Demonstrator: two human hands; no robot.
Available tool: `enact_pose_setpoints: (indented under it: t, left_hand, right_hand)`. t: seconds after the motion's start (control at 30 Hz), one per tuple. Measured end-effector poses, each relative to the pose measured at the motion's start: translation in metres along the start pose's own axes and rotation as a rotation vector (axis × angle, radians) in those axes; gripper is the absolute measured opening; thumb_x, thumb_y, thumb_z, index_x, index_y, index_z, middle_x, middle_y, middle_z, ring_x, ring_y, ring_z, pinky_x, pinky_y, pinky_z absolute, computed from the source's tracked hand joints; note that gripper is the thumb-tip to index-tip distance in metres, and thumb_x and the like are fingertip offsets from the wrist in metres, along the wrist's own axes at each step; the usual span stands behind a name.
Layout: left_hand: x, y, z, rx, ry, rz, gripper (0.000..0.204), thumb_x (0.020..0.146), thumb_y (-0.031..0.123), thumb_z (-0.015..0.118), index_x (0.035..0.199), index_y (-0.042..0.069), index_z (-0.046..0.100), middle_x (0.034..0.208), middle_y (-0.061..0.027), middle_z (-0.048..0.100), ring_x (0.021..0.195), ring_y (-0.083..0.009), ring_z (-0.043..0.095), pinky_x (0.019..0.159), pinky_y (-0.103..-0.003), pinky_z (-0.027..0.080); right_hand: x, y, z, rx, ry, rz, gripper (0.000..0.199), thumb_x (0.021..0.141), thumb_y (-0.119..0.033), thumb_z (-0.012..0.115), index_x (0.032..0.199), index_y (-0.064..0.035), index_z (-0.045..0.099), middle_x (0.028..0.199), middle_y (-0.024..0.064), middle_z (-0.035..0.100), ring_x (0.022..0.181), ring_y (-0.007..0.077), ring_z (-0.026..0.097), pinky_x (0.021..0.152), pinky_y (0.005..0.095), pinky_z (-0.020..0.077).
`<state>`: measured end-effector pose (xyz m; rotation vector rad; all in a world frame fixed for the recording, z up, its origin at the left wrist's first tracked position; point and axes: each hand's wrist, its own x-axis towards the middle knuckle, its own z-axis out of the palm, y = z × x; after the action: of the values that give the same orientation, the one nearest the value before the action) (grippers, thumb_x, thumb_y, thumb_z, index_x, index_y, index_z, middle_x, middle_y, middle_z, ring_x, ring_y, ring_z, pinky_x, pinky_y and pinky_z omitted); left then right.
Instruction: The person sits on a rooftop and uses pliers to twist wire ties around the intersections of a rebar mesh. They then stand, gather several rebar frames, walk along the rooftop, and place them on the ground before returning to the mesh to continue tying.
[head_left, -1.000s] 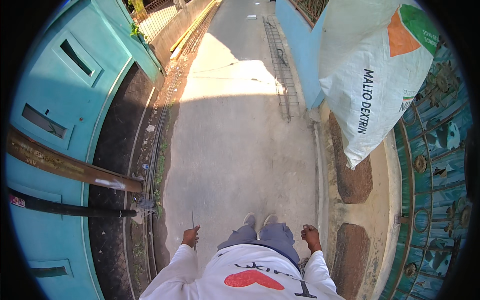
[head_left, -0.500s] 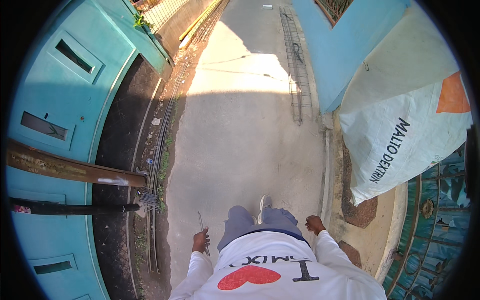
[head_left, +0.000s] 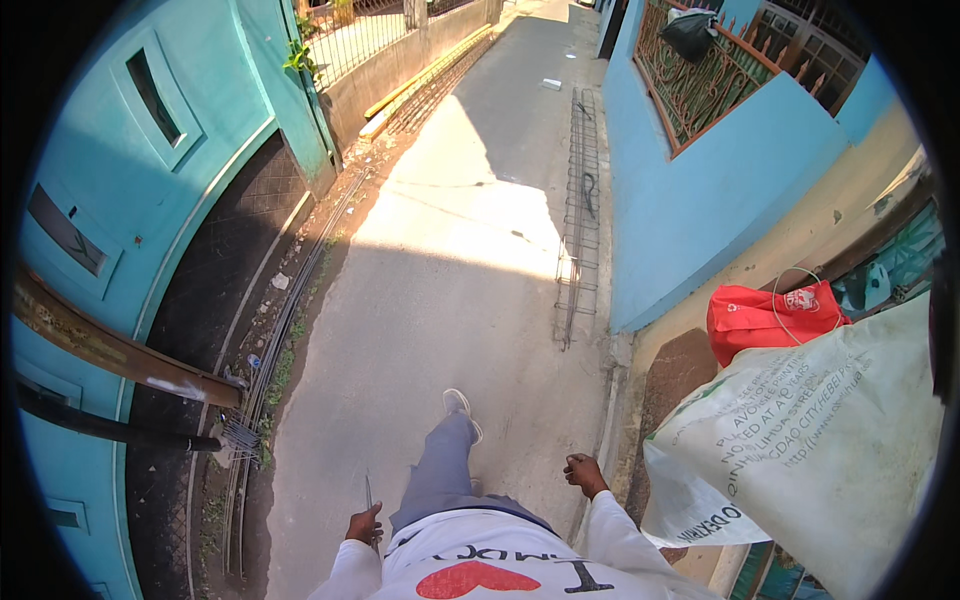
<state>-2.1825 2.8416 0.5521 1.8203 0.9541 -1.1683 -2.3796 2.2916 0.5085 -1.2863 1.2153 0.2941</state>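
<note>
Concrete lane (head_left: 470, 250) runs between painted walls, half in sun and half in shade, with a person walking along it seen from above. Turquoise wall (head_left: 130, 170) lines the left side, a rusty steel beam (head_left: 120, 350) and a dark pipe (head_left: 110, 428) jutting out from it toward the lane. Blue wall (head_left: 690, 190) with a rust-red window grille (head_left: 710, 70) closes the right side. Large white woven sack (head_left: 830, 460) fills the lower right corner, a red bag (head_left: 765, 315) sitting just above it. Long steel rebar cage (head_left: 578, 220) lies flat on the concrete close to the blue wall, and loose rebar rods (head_left: 275, 350) stretch along the left edge of the lane. White shirt with a red heart (head_left: 480, 570) and grey trousers (head_left: 440, 475) show at the bottom edge, one pale shoe (head_left: 460, 405) stepping forward. Left hand (head_left: 364, 524) is closed around a thin metal rod (head_left: 368, 495) that points up and forward beside the left leg. Right hand (head_left: 584, 472) hangs free at the person's side, fingers loosely curled and holding nothing.
</note>
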Motion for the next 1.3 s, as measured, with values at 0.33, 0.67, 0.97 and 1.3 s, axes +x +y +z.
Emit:
enact_pose_setpoints:
  t: [0.33, 0.67, 0.97, 1.3]
  left_hand:
    - [0.113, 0.271, 0.106, 0.134, -0.073, 0.120, 0.097, 0.082, 0.062, 0.072, 0.148, -0.002, 0.040, 0.127, -0.0342, 0.057, 0.100, -0.0441, 0.064, 0.079, -0.054, 0.053]
    - [0.046, 0.650, 0.273, 0.404, -0.178, 0.564, 0.099, 0.082, 0.075, 0.064, 0.130, -0.011, 0.053, 0.113, -0.0236, 0.063, 0.086, -0.0328, 0.064, 0.067, -0.044, 0.051]
    - [0.026, 0.763, 0.388, 0.537, -0.275, 0.577, 0.098, 0.082, 0.073, 0.065, 0.128, -0.012, 0.054, 0.116, -0.0242, 0.062, 0.091, -0.0322, 0.063, 0.072, -0.043, 0.050]
    - [0.146, 0.758, 0.225, 0.452, 0.221, 0.456, 0.065, 0.075, 0.042, 0.080, 0.110, -0.010, 0.062, 0.087, -0.0176, 0.062, 0.075, -0.0293, 0.060, 0.066, -0.043, 0.048]
  right_hand:
    - [0.020, 0.001, -0.050, 0.032, -0.003, 0.111, 0.015, 0.098, -0.018, 0.053, 0.094, -0.0050, 0.059, 0.080, 0.0080, 0.066, 0.062, 0.0190, 0.064, 0.057, 0.0347, 0.0544]
    - [0.040, -0.014, 0.020, -0.389, 0.224, -0.116, 0.012, 0.087, -0.012, 0.056, 0.081, -0.0058, 0.065, 0.077, 0.0121, 0.068, 0.067, 0.0272, 0.069, 0.057, 0.0403, 0.0535]
    - [0.167, -0.053, 0.006, -0.425, 0.248, -0.201, 0.017, 0.087, -0.023, 0.065, 0.085, -0.0059, 0.067, 0.081, 0.0130, 0.070, 0.072, 0.0294, 0.069, 0.062, 0.0431, 0.0549]
    - [0.322, -0.391, -0.100, 0.411, 0.226, 0.060, 0.026, 0.098, -0.024, 0.057, 0.113, -0.0051, 0.065, 0.082, 0.0076, 0.066, 0.062, 0.0152, 0.060, 0.054, 0.0296, 0.0491]
